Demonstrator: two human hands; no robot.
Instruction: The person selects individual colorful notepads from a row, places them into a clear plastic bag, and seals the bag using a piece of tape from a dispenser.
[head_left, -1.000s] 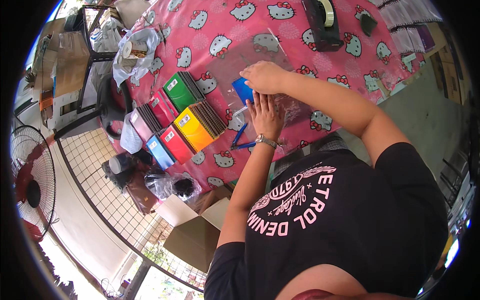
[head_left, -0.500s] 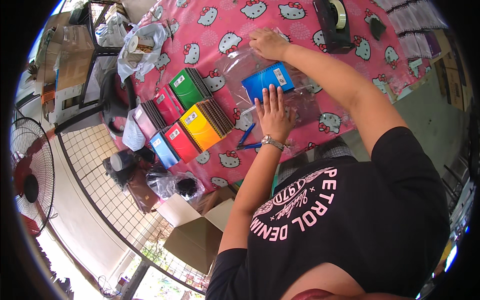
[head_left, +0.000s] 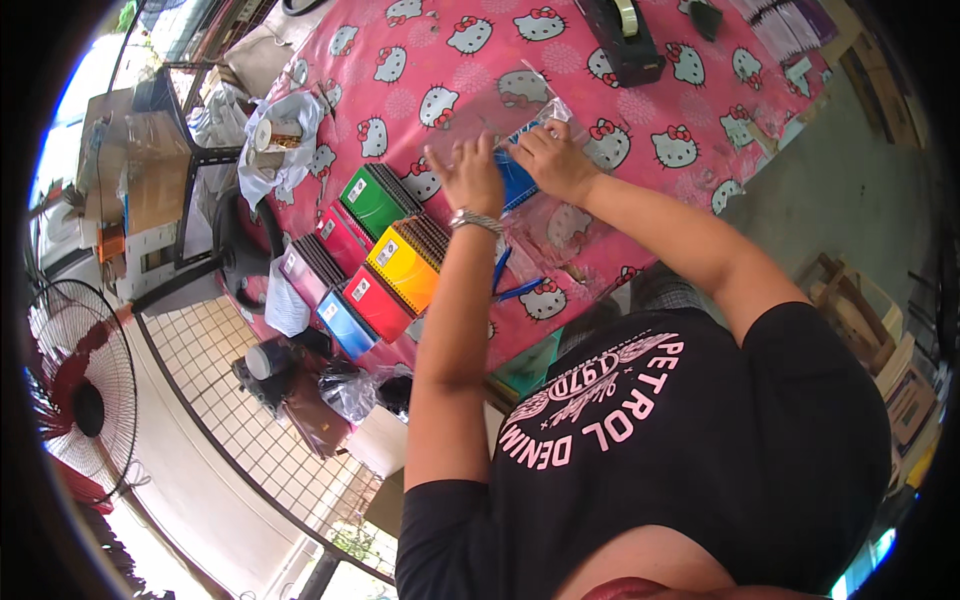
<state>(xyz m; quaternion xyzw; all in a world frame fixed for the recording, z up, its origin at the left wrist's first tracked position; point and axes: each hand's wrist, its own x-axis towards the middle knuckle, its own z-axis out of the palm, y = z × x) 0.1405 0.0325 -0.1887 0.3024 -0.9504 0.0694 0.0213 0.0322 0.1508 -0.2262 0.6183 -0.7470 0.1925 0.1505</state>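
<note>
I'm logging: left hand [head_left: 474, 183], fingers spread; right hand [head_left: 560, 163], pinch unclear, over blue spiral notebook [head_left: 515, 184]; plastic film [head_left: 556, 107] beyond fingers, probably needing even tension.

A blue rectangular wire-bound notebook [head_left: 515, 182] was seen partly hidden, lying flat, surrounded by clear, glossy, wrinkled plastic film [head_left: 507, 106].

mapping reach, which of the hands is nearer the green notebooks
Left. The left hand is just right of the green notebooks; the right hand is farther right, at the blue notebook.
</note>
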